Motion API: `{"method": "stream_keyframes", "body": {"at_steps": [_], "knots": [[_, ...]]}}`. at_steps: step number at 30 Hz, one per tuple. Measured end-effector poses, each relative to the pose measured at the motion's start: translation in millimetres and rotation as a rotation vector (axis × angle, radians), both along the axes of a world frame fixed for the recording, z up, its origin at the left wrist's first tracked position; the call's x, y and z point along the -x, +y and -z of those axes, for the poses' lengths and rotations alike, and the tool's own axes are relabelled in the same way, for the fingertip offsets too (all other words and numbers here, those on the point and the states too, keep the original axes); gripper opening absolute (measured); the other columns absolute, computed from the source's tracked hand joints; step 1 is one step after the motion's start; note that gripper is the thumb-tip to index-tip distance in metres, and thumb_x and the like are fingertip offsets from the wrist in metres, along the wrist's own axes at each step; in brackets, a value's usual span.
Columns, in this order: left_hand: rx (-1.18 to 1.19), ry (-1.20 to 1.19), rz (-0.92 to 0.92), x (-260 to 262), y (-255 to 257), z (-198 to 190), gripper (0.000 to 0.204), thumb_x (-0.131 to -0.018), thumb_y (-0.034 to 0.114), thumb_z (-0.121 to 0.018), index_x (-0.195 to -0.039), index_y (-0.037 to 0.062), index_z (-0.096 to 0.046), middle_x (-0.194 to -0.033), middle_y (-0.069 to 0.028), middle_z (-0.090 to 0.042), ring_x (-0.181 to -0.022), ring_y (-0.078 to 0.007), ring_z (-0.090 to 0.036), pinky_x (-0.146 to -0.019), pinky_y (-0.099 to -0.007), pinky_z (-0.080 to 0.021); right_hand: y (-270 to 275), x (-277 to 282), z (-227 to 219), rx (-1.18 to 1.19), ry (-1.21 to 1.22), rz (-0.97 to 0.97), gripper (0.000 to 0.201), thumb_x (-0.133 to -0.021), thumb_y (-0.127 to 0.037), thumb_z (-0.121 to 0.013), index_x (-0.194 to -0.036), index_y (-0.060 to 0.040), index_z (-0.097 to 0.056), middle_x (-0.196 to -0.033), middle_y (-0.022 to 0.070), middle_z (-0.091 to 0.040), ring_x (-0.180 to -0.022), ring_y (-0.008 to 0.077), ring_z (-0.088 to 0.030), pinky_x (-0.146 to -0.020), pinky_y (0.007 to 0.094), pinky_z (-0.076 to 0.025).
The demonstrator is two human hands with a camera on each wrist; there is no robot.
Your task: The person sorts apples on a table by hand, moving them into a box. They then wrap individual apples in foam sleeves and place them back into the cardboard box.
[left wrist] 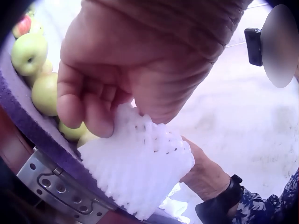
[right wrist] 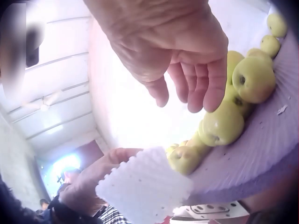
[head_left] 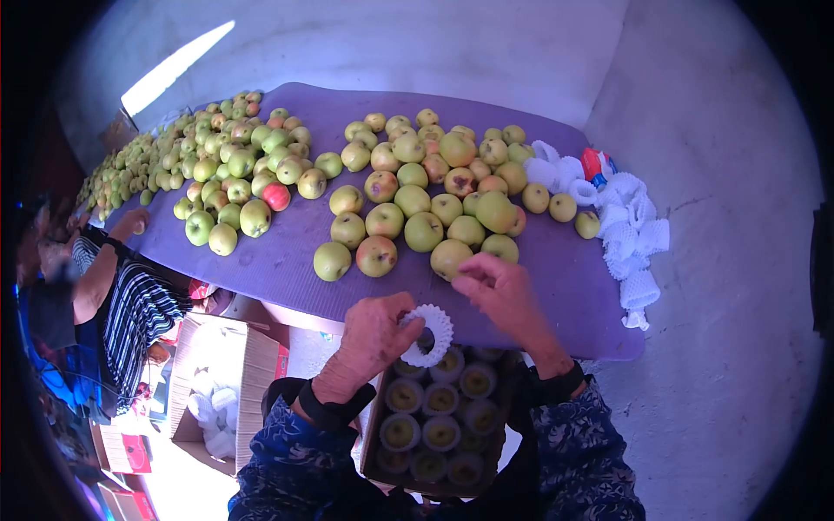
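Near the table's front edge the left hand (head_left: 372, 337) pinches the rim of a white foam net sleeve (head_left: 428, 335); in the left wrist view the sleeve (left wrist: 140, 161) hangs from the thumb and fingers of the left hand (left wrist: 135, 56). The sleeve's round opening faces up in the head view. The right hand (head_left: 504, 300) is beside the front apples, close to a yellow-green apple (head_left: 451, 259). In the right wrist view the right hand (right wrist: 182, 60) has its fingers loosely bent and apart, holding nothing, with apples (right wrist: 222, 122) beyond them.
Apples in piles cover much of the purple table (head_left: 295, 278). White foam sleeves (head_left: 621, 226) lie at its right end. Below the hands stands a box (head_left: 372, 434) of sleeved apples. At the left are a person in a striped garment (head_left: 143, 295) and a cardboard box (head_left: 252, 382) holding foam sleeves.
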State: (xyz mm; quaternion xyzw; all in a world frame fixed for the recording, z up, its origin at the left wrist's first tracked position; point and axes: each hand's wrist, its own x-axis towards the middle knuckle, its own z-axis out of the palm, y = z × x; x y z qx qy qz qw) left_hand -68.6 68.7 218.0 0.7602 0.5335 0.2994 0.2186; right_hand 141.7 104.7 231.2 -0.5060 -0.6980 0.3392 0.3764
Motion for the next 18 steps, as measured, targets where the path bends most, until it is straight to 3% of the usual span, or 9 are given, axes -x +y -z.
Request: {"method": "stream_keyframes", "body": {"at_steps": [2, 5, 8, 11, 18], "knots": [[-0.005, 0.018, -0.02, 2.1, -0.4, 1.0, 0.018, -0.076, 0.023, -0.068, -0.079, 0.0071, -0.06, -0.068, -0.0146, -0.063, -0.068, -0.0366, -0.062, -0.06, -0.0445, -0.048, 11.6, -7.0, 11.6, -0.053, 0.103, 0.128, 0.026, -0.076, -0.015, -0.07, -0.097, -0.004, -0.061, -0.081, 0.0097, -0.065, -0.067, 0.0237, -0.063, -0.068, 0.0352, -0.051], [-0.031, 0.038, -0.085, 3.1, -2.3, 1.1, 0.018, -0.075, 0.023, -0.068, -0.079, 0.0066, -0.06, -0.068, -0.015, -0.062, -0.067, -0.0365, -0.063, -0.059, -0.0438, -0.048, 13.0, -3.8, 11.6, -0.19, -0.151, 0.19, 0.032, -0.075, -0.013, -0.071, -0.103, -0.0069, -0.059, -0.093, 0.0086, -0.062, -0.076, 0.0255, -0.063, -0.072, 0.0367, -0.051], [-0.055, -0.03, -0.177, 2.8, -5.0, -3.3, 0.018, -0.075, 0.022, -0.068, -0.079, 0.006, -0.06, -0.067, -0.0146, -0.062, -0.066, -0.0354, -0.063, -0.058, -0.0425, -0.048, 10.4, 5.2, 17.4, -0.313, -0.342, 0.177, 0.039, -0.073, -0.011, -0.071, -0.109, -0.0093, -0.057, -0.104, 0.0075, -0.057, -0.089, 0.0275, -0.06, -0.077, 0.039, -0.05], [-0.072, -0.094, -0.264, 7.1, -4.0, -4.4, 0.018, -0.074, 0.021, -0.069, -0.079, 0.0056, -0.061, -0.065, -0.0136, -0.062, -0.064, -0.0339, -0.063, -0.058, -0.0411, -0.049, 9.8, 12.5, 18.4, -0.392, -0.379, 0.166, 0.041, -0.073, -0.011, -0.071, -0.111, -0.0093, -0.056, -0.109, 0.0085, -0.056, -0.1, 0.0299, -0.057, -0.082, 0.0412, -0.049], [-0.063, -0.119, -0.346, 21.3, -2.1, -6.4, 0.021, -0.074, 0.023, -0.069, -0.083, 0.0049, -0.063, -0.066, -0.0124, -0.063, -0.063, -0.0312, -0.064, -0.06, -0.0389, -0.049, 16.1, 18.9, 23.9, -0.385, -0.44, 0.169, 0.042, -0.075, -0.012, -0.066, -0.115, -0.0091, -0.055, -0.11, 0.0094, -0.055, -0.109, 0.0294, -0.051, -0.088, 0.0424, -0.046]]}}
